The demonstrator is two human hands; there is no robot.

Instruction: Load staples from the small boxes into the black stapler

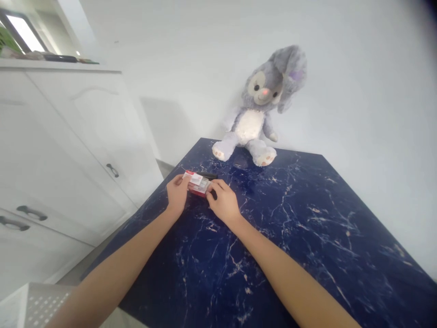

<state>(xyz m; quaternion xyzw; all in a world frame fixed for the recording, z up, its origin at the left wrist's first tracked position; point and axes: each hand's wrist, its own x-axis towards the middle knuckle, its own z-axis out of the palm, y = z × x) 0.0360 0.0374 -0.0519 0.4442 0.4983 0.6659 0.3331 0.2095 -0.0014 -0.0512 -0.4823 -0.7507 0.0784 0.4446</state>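
Note:
A small red and white box rests on the dark blue marbled table, near its left side. My left hand grips the box's left end with the fingers curled around it. My right hand holds its right end, thumb and fingers pinching the edge. Something dark and slim, maybe a pen, lies just behind the box. What the box holds is too small to tell.
A grey plush rabbit sits at the table's far edge against the white wall. White cabinets with dark handles stand to the left. A white perforated object shows at the lower left corner.

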